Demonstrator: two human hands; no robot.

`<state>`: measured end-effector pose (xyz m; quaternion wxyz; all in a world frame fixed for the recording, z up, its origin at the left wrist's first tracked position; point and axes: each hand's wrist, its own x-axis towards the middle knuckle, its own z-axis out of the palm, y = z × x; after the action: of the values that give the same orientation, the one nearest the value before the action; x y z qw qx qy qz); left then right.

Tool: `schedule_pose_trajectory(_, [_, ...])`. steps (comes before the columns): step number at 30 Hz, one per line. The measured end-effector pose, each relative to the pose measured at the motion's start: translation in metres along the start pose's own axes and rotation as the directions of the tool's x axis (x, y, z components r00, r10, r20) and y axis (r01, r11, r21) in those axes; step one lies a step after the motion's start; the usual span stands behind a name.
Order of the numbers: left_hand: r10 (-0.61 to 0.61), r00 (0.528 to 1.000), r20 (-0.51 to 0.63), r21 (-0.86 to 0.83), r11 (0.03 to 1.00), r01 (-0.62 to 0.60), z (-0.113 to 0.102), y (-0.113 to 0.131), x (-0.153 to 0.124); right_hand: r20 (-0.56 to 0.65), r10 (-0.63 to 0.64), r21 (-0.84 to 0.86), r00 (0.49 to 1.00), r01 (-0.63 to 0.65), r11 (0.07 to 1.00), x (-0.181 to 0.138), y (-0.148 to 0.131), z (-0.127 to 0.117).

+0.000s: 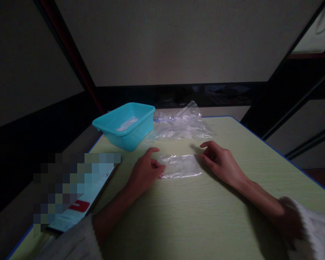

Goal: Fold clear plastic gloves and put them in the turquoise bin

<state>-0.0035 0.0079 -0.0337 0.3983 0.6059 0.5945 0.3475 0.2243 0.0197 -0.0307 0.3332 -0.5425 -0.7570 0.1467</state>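
A small clear plastic bag (181, 166) lies flat on the table between my two hands. My left hand (144, 171) is at its left end, thumb tip over the edge, index finger stretched out apart from the thumb. A small pinkish-red spot shows under that thumb; I cannot make out what it is. At the bag's right end my right hand (219, 160) hovers or rests lightly, thumb and index finger apart, with nothing between them. Whether the right thumb touches the bag is unclear. The other fingers of both hands are curled and partly hidden.
A turquoise plastic basket (137, 135) with something whitish inside stands at the back left. Beside it lies a crumpled heap of clear plastic (182, 126). A phone or tablet with a lit, partly blurred screen (93, 191) leans at the left. The pale table (173, 220) has a blue edge.
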Motion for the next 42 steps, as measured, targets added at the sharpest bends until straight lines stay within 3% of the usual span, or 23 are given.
schedule_pose_trajectory(7, [0.012, 1.0, -0.011, 0.024, 1.0, -0.011, 0.0, -0.002, 0.001, 0.04, 0.013, 0.153, 0.999, -0.019, 0.988, 0.001, 0.0, 0.002])
schedule_pose_trajectory(12, [0.017, 1.0, -0.024, 0.043, 0.999, -0.016, 0.001, -0.002, 0.002, 0.086, 0.061, 0.096, 0.994, -0.07, 0.993, 0.011, 0.006, 0.008])
schedule_pose_trajectory(16, [0.027, 0.999, -0.032, 0.054, 0.998, -0.025, 0.001, -0.004, 0.002, 0.142, 0.028, 0.018, 0.989, -0.03, 0.999, 0.019, 0.01, 0.009])
schedule_pose_trajectory(23, [0.03, 0.999, -0.041, 0.085, 0.996, -0.027, 0.001, -0.004, 0.002, 0.086, -0.067, 0.134, 0.994, 0.055, 0.989, 0.015, 0.003, 0.005])
schedule_pose_trajectory(26, [0.037, 0.998, -0.043, 0.094, 0.995, -0.033, 0.001, -0.004, 0.002, 0.166, -0.251, 0.1, 0.954, 0.236, 0.966, 0.01, -0.005, 0.002])
schedule_pose_trajectory(29, [0.044, 0.998, -0.037, 0.098, 0.994, -0.04, 0.001, -0.004, 0.003, 0.329, -0.38, -0.045, 0.864, 0.416, 0.908, 0.003, -0.012, 0.003])
schedule_pose_trajectory(34, [0.033, 0.999, -0.038, 0.105, 0.994, -0.029, 0.0, -0.004, 0.003, 0.516, -0.35, -0.209, 0.782, 0.511, 0.834, -0.011, -0.014, 0.007])
schedule_pose_trajectory(42, [-0.033, 0.999, 0.016, 0.088, 0.996, 0.032, -0.003, 0.003, 0.003, 0.573, -0.309, -0.234, 0.759, 0.513, 0.826, -0.013, -0.011, 0.007])
